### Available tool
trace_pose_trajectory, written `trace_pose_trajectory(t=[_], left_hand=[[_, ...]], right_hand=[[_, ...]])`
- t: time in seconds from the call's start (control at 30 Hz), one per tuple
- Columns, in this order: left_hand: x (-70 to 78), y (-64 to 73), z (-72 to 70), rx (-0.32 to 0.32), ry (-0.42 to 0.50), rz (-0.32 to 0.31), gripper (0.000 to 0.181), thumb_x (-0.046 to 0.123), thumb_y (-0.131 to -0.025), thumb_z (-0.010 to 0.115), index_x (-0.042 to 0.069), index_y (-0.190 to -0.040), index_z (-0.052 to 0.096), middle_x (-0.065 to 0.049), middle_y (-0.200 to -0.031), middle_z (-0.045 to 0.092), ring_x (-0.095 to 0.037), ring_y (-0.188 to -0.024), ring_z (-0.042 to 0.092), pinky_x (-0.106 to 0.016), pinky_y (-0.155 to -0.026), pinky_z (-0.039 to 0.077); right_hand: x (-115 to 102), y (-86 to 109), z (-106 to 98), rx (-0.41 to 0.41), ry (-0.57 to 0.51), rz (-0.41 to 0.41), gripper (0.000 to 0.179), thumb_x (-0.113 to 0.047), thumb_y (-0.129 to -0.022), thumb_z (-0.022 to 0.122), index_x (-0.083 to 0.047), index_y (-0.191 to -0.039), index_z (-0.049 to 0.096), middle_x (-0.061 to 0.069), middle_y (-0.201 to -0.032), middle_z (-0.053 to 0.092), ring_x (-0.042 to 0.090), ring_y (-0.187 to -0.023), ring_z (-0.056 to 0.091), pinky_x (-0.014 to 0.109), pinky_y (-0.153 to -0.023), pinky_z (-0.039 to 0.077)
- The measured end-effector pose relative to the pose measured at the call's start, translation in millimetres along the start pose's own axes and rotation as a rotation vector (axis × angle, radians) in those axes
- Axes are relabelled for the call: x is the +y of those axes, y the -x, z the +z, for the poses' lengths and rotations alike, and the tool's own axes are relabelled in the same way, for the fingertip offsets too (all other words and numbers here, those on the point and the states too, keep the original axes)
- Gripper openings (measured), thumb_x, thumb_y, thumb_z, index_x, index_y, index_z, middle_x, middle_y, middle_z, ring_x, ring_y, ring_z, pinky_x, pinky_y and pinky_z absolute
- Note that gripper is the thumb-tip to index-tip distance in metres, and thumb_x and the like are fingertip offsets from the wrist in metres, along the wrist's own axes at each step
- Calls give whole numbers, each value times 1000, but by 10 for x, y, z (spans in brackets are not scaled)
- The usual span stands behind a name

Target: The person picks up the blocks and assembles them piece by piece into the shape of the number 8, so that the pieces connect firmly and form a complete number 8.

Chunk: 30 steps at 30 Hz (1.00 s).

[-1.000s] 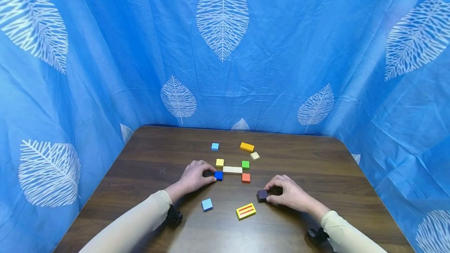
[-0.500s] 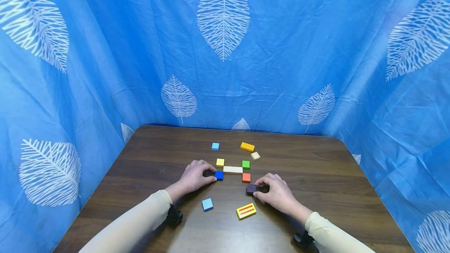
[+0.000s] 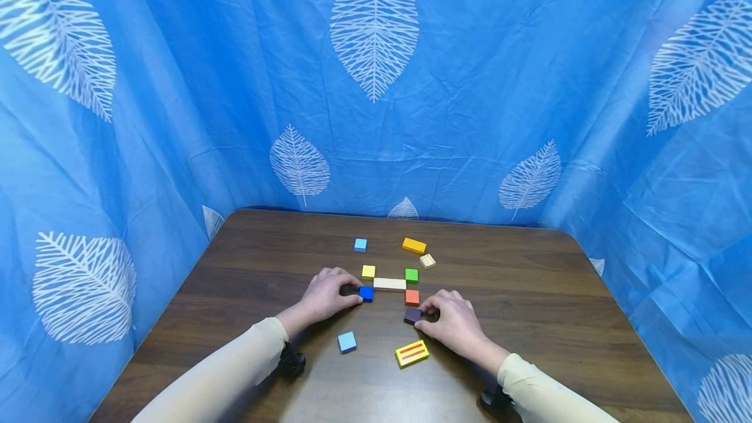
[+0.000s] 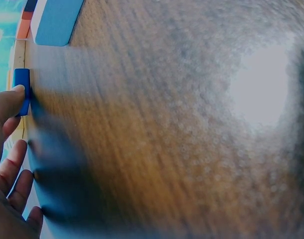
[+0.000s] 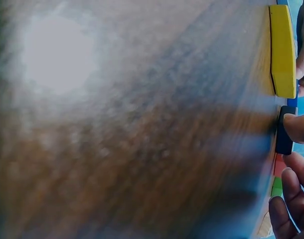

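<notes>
My left hand pinches a dark blue block between thumb and index finger, at the front left end of a long pale wooden block. In the left wrist view the thumb lies on the near face of that blue block. With thumb and index finger my right hand pinches a black block on the table, just in front of a red-orange block. A yellow block and a green block sit at the back corners of the pale block.
Toward the near edge lie a light blue block and a yellow block with red stripes. Farther back are another light blue block, an orange block and a small cream block. A blue curtain hangs behind the wooden table.
My right hand has slid the black block leftward and a little away from me, up to the red-orange block. The left hand has stayed on the dark blue block.
</notes>
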<state>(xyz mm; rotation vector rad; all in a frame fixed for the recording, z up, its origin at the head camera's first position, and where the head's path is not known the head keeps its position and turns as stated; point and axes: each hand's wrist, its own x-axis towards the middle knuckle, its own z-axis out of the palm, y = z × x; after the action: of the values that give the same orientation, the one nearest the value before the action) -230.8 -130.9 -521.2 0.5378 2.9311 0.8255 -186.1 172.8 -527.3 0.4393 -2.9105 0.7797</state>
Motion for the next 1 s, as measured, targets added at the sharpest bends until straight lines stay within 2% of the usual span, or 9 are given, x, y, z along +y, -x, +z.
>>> trace_pose_trajectory(t=[1.0], left_hand=[[-4,-4,-4,-9,-6,-6,23,39,-91,78,25,-110,76,1,-117,65,-29,-119,53,-55,-104,39]], right_hand=[[-50,-30,44,31,9,23,27,-38,-73,91,-27,-88,72,-16,-83,55,13,-90,52,43,-81,38]])
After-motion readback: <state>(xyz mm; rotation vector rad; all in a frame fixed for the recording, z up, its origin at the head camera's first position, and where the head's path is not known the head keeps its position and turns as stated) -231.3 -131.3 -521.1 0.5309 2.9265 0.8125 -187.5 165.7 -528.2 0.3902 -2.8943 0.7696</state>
